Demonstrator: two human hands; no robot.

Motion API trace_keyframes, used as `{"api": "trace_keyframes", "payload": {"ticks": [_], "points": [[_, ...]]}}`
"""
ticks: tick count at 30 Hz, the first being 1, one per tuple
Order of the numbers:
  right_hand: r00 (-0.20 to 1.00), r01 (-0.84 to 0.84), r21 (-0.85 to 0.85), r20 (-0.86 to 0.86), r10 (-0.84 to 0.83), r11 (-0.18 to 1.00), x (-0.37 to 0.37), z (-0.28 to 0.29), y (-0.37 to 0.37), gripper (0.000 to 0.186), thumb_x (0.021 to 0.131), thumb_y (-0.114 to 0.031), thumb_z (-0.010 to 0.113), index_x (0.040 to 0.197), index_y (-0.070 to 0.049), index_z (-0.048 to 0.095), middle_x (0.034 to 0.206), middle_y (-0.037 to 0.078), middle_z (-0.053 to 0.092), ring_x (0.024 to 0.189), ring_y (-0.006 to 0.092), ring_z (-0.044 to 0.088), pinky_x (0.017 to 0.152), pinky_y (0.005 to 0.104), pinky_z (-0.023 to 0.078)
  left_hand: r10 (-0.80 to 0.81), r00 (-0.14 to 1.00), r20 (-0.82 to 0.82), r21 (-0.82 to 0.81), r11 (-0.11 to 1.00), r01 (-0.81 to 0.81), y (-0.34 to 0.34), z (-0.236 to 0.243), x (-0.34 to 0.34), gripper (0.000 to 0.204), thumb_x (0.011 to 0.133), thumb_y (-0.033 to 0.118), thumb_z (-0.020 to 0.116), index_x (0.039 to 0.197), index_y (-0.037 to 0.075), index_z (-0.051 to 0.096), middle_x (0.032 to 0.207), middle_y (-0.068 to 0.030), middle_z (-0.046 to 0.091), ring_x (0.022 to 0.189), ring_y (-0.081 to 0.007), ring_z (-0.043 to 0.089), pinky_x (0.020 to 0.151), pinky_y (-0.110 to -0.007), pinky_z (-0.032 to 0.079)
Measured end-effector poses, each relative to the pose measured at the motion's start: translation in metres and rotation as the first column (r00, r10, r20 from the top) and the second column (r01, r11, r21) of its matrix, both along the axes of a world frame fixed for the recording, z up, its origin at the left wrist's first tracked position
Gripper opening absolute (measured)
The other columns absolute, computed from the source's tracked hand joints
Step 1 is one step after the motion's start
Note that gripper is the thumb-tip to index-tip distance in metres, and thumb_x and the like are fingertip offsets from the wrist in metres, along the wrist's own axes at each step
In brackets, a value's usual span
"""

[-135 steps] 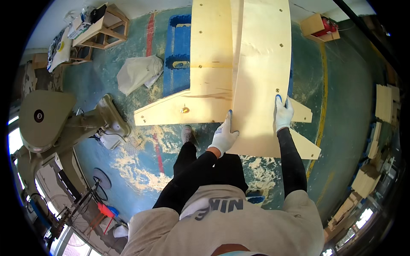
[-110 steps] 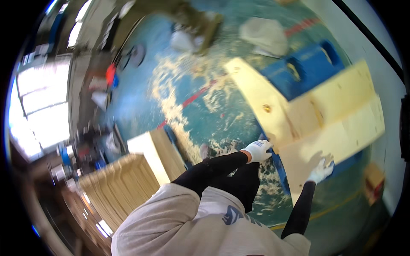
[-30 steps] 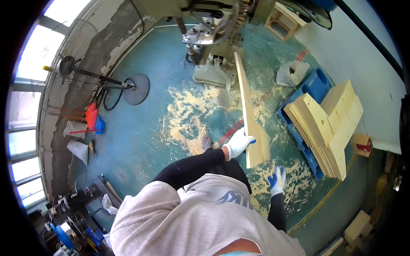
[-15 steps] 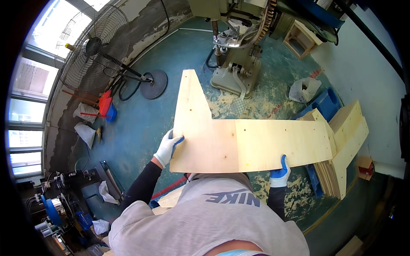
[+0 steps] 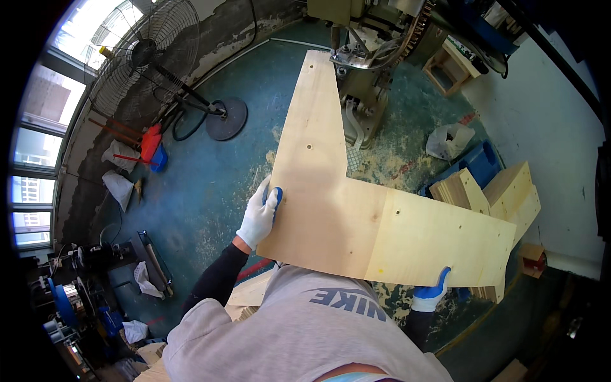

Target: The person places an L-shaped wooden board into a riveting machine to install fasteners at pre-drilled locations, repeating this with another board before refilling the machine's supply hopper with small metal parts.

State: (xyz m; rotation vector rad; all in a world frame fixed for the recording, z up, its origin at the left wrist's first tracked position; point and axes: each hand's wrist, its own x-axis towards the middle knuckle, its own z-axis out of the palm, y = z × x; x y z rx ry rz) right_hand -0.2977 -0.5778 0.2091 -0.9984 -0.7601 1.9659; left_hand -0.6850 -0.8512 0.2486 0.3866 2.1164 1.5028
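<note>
Across the front of my body lies a large L-shaped plywood panel [image 5: 344,219], pale, with small holes and a seam between two boards. My left hand [image 5: 258,215], in a white glove with blue fingertips, grips its left edge, thumb on top. Similarly gloved, my right hand [image 5: 432,291] holds the near edge towards the right end, thumb on the upper face. The fingers beneath are hidden. The panel's narrow arm points away from me, its tip beside the metal work plate [image 5: 359,60] of a grey-green machine [image 5: 372,114]. Whether they touch, I cannot tell.
On the right, cut plywood pieces [image 5: 519,191] are stacked by a blue pallet [image 5: 476,164] and a white bag [image 5: 449,141]. A pedal [image 5: 354,130] projects from the machine. A standing fan [image 5: 227,119] and a red dustpan [image 5: 150,142] are at left. Sawdust litters the floor.
The panel has turned clockwise, its narrow arm moving forward and right to the machine's plate. Its right end has swung nearer to me. My left hand has moved forward slightly, my right hand back and rightward.
</note>
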Motion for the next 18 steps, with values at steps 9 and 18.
{"api": "trace_keyframes", "payload": {"ticks": [9, 18], "points": [[1.000, 0.025, 0.009, 0.004, -0.025, 1.000, 0.002, 0.003, -0.011, 0.057, 0.108, -0.042, 0.046, 0.150, -0.004, 0.041, 0.148, 0.014, 0.051, 0.132, 0.0296, 0.053, 0.109, 0.0466, 0.046, -0.002, 0.999, -0.038, -0.018, 1.000, 0.001, -0.009, 0.000, -0.004, 0.056, 0.106, 0.031, 0.052, 0.147, -0.005, 0.043, 0.114, -0.0152, 0.069, 0.087, -0.0147, 0.062, 0.077, -0.029, 0.052], [0.995, -0.005, 0.096, 0.102, -0.005, 0.995, 0.013, 0.008, -0.006, 0.058, 0.108, -0.042, 0.047, 0.151, -0.003, 0.040, 0.149, 0.014, 0.049, 0.132, 0.0292, 0.053, 0.110, 0.0474, 0.046, -0.063, 0.997, -0.045, 0.011, 0.998, 0.064, 0.000, 0.017, -0.004, 0.055, 0.105, 0.027, 0.054, 0.149, -0.004, 0.040, 0.105, -0.0139, 0.069, 0.077, -0.0116, 0.058, 0.070, -0.029, 0.051]]}}
